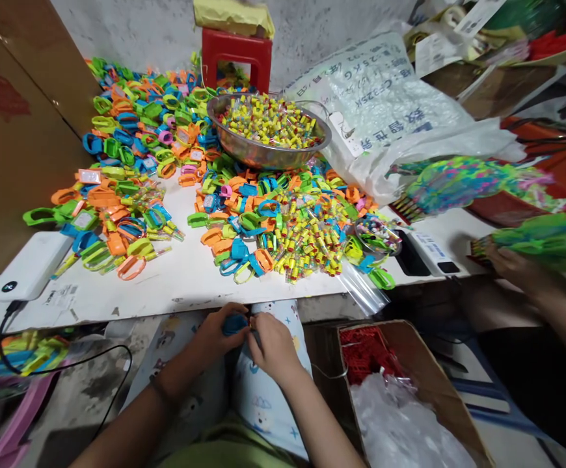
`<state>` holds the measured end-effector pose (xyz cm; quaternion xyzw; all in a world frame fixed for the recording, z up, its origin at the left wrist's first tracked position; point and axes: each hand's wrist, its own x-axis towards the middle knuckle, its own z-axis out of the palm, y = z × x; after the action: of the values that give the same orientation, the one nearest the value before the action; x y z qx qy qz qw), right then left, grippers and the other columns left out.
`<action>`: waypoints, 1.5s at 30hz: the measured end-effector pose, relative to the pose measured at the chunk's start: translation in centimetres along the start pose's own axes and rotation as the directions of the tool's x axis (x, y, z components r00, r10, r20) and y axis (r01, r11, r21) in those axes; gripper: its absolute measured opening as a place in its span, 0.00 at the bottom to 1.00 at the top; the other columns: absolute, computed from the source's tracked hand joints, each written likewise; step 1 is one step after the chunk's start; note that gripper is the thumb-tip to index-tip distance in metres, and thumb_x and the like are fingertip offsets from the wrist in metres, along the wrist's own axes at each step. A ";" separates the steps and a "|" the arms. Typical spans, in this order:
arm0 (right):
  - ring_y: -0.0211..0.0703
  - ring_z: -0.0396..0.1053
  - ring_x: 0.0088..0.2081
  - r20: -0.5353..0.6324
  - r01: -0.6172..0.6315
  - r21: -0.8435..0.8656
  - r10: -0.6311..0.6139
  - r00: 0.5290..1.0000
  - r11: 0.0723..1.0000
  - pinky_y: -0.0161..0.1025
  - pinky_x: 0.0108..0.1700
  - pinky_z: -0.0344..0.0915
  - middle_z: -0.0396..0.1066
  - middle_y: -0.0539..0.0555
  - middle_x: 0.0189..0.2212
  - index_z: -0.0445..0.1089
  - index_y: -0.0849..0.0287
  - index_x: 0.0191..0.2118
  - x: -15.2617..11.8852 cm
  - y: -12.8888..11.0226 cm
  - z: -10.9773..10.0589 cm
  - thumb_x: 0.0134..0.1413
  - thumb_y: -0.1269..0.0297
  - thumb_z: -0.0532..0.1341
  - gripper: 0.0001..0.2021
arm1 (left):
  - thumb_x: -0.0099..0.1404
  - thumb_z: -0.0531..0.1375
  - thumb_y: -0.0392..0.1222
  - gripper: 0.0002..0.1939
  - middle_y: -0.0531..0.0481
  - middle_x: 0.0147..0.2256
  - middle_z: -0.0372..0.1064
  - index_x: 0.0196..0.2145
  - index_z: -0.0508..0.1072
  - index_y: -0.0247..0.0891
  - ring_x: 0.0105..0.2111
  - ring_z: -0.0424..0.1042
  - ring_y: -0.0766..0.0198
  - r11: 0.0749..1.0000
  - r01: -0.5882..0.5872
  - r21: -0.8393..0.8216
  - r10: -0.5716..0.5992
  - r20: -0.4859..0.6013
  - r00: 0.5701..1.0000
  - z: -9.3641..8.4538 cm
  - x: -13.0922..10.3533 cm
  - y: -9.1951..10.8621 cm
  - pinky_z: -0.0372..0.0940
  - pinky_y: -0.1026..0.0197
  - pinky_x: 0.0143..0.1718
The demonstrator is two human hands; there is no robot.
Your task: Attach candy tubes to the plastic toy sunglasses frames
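Note:
Above my lap, just in front of the table edge, my left hand is closed around a blue plastic toy watch. My right hand meets it from the other side, its fingers pinched together at the watch's edge. My fingers hide much of the watch. On the table ahead lie heaps of similar toy watches in orange, green and blue. A pile of small yellow-capped candy tubes is beside them, and more tubes fill a metal bowl behind.
A white power bank with a black cable is at the left. A small dish of beads and a dark phone lie to the right. Another person's hand holds bright green packaging. An open carton stands beside my right leg.

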<state>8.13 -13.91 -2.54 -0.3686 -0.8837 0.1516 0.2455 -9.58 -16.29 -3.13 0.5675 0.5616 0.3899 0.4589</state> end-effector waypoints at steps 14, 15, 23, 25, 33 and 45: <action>0.46 0.67 0.34 0.140 0.033 -0.001 -0.033 0.990 0.999 0.40 0.34 0.56 0.71 0.53 0.32 0.65 0.57 0.36 0.0 -1.2 0.1 0.59 0.69 0.57 0.01 | 0.67 0.55 0.42 0.09 0.45 0.51 0.72 0.30 0.71 0.40 0.49 0.73 0.56 0.922 -0.172 0.346 0.149 0.092 0.985 -1.7 -2.2 -0.4 0.68 0.54 0.50; 0.47 0.67 0.37 0.104 0.024 0.020 -0.026 0.994 1.000 0.41 0.37 0.58 0.72 0.54 0.36 0.66 0.58 0.40 0.1 -1.1 0.0 0.59 0.67 0.59 0.04 | 0.68 0.54 0.42 0.10 0.45 0.52 0.72 0.30 0.72 0.40 0.50 0.72 0.56 0.903 -0.187 0.388 0.175 0.064 0.982 -2.0 -2.4 -0.3 0.67 0.54 0.51; 0.52 0.64 0.47 -0.441 -0.321 -0.001 0.288 0.850 0.947 0.47 0.48 0.57 0.67 0.58 0.45 0.65 0.57 0.52 0.7 2.6 -0.9 0.65 0.63 0.54 0.12 | 0.67 0.57 0.43 0.11 0.41 0.47 0.74 0.27 0.71 0.39 0.49 0.71 0.50 0.637 -0.166 0.753 0.561 -0.305 0.769 -11.9 -1.4 3.2 0.59 0.43 0.55; 0.54 0.63 0.49 -0.445 -0.426 -0.080 0.350 0.824 0.901 0.49 0.48 0.56 0.67 0.60 0.49 0.67 0.55 0.53 1.2 3.9 -1.3 0.65 0.61 0.54 0.14 | 0.68 0.57 0.48 0.15 0.40 0.49 0.73 0.27 0.71 0.37 0.51 0.69 0.47 0.602 -0.019 0.799 0.554 -0.400 0.730 -15.6 -0.2 3.7 0.55 0.37 0.58; 0.52 0.65 0.48 -0.404 -0.473 -0.166 0.378 0.833 0.865 0.46 0.47 0.53 0.68 0.58 0.48 0.71 0.53 0.50 2.2 5.5 -1.4 0.65 0.61 0.54 0.13 | 0.64 0.59 0.54 0.28 0.31 0.52 0.67 0.53 0.66 0.28 0.56 0.62 0.35 0.617 0.412 0.671 0.318 -0.691 0.650 -19.7 4.1 3.4 0.53 0.30 0.56; 0.40 0.60 0.28 -0.636 -0.228 0.303 0.375 0.674 0.925 0.39 0.36 0.58 0.60 0.47 0.26 0.62 0.56 0.35 1.5 4.9 -0.6 0.60 0.65 0.60 0.05 | 0.58 0.65 0.53 0.22 0.40 0.49 0.68 0.49 0.76 0.45 0.46 0.66 0.47 0.661 0.017 0.750 0.314 -0.297 0.902 -0.8 6.7 0.7 0.61 0.48 0.47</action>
<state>10.39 -9.45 -3.73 -0.5131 -0.6371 0.1310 0.5600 -9.73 -9.56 -2.68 0.6558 0.7025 0.2748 0.0306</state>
